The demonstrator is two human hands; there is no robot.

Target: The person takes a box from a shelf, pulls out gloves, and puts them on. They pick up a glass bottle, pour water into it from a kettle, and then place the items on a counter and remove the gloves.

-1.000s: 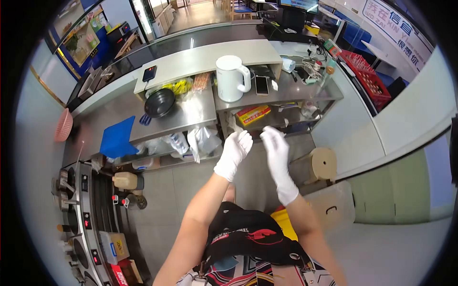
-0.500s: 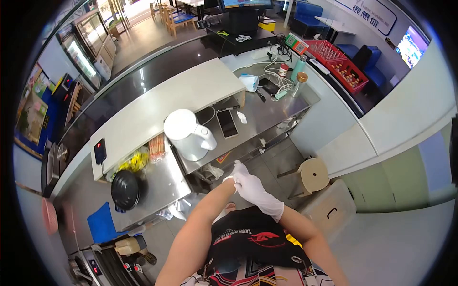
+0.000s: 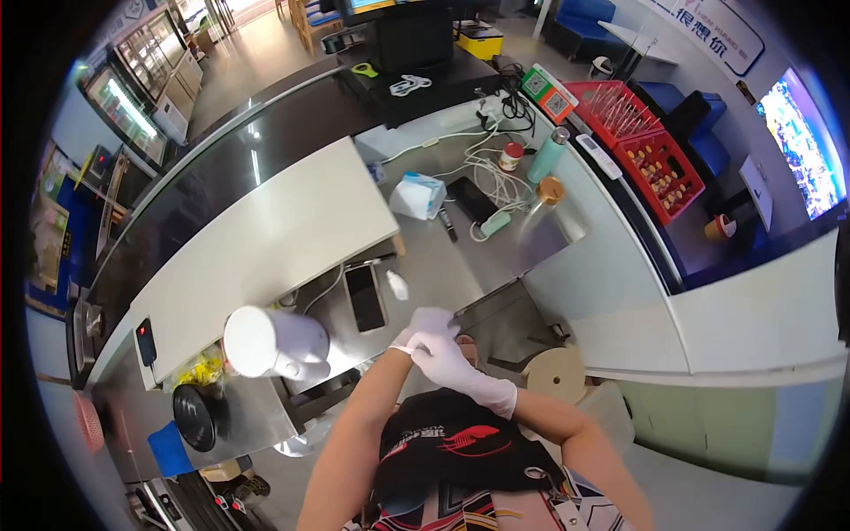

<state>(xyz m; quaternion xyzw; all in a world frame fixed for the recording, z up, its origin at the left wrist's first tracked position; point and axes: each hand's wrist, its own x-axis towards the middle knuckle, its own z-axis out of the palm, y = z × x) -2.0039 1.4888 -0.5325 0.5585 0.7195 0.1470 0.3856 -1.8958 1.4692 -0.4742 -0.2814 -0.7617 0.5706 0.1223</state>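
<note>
Steel counters and a long white shelf fill this kitchen work area, seen from above, with your apron (image 3: 456, 451) at the bottom centre of the frame. Just above it your two gloved hands meet in the middle of the picture: your right hand (image 3: 452, 365) lies across the left one, its fingers closed on the cuff of the white glove (image 3: 416, 341) at your left wrist, while your left hand (image 3: 427, 324) pokes out beyond it with its fingers loosely curled and holding nothing. To the lower right of your hands a round wooden stool (image 3: 555, 375) stands on the floor. Left of your hands, a white kettle (image 3: 266, 343) sits on the steel counter (image 3: 425, 274), and further down-left a black bowl (image 3: 197, 418) rests on a lower steel surface, with a blue board (image 3: 166, 450) at its edge. Just above your hands a dark phone (image 3: 364, 298) lies flat on the counter, close to the edge of the white shelf (image 3: 257, 248). Further up, a tissue pack (image 3: 418, 195) sits near a tangle of white cables (image 3: 496, 181), with a green bottle (image 3: 547, 155) beside them. At the upper right, red crates (image 3: 651, 146) hold small bottles.
</note>
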